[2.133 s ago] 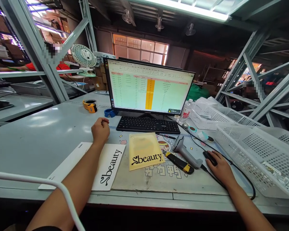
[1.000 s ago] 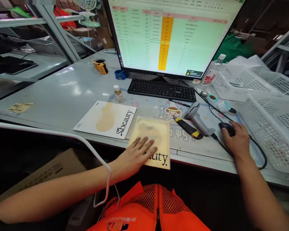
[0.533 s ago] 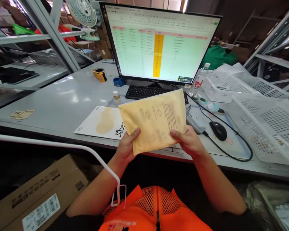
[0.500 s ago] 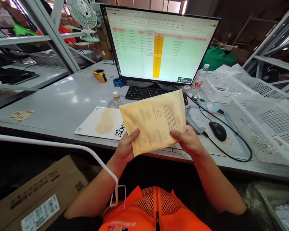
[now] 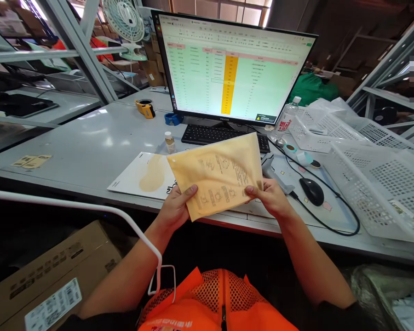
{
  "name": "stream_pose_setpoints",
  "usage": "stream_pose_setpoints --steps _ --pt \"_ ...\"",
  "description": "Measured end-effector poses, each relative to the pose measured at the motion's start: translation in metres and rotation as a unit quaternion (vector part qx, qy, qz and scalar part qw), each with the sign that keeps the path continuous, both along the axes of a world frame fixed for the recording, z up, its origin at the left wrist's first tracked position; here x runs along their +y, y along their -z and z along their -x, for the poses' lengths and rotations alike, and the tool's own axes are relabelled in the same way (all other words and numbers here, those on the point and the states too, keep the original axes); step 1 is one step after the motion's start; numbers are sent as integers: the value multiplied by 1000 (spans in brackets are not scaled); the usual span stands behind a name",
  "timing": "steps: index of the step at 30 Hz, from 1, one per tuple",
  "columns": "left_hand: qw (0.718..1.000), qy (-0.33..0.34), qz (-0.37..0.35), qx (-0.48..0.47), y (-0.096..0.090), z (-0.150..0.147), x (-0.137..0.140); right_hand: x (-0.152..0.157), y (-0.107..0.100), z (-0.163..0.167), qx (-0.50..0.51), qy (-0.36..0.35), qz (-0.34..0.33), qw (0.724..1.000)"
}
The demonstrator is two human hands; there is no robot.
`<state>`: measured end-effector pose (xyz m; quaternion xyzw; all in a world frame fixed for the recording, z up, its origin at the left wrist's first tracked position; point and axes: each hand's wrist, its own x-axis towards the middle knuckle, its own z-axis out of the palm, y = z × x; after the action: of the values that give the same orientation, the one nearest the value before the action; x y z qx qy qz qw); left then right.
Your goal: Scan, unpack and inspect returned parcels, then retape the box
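Note:
A flat yellow packet (image 5: 221, 172) with printed drawings and lines of text is held up above the desk's front edge, slightly tilted. My left hand (image 5: 177, 204) grips its lower left corner, thumb on the front and fingers behind. My right hand (image 5: 271, 195) pinches its lower right side the same way. Behind the packet, partly covered, lies a white sheet or booklet (image 5: 131, 177) with a beige blot and black lettering. A grey handheld scanner (image 5: 278, 177) rests just beyond my right hand.
A monitor (image 5: 227, 69) showing a spreadsheet stands behind a black keyboard (image 5: 207, 133). To the right are a mouse (image 5: 311, 191), a looping cable, a plastic bottle (image 5: 288, 117) and white perforated baskets (image 5: 376, 184). A small bottle (image 5: 170, 142) and yellow tape measure (image 5: 145, 109) sit left. A cardboard box (image 5: 55, 276) is below.
The packet has tipped a little and shifted slightly left with both hands still on it. Its print is now sharper. The whole view has moved slightly.

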<state>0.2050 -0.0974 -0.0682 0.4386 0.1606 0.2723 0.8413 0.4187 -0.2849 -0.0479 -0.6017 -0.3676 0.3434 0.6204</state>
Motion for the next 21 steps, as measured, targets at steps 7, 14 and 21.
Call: stream_pose_setpoints --steps 7,14,21 --pt "1000 -8 1 13 3 1 11 -12 -10 -14 16 -69 47 996" --pt "995 -77 -59 18 2 5 14 -14 -19 -16 -25 -94 47 994" --pt "736 -21 -664 132 34 11 -4 -41 -19 -61 -135 186 -14 973"
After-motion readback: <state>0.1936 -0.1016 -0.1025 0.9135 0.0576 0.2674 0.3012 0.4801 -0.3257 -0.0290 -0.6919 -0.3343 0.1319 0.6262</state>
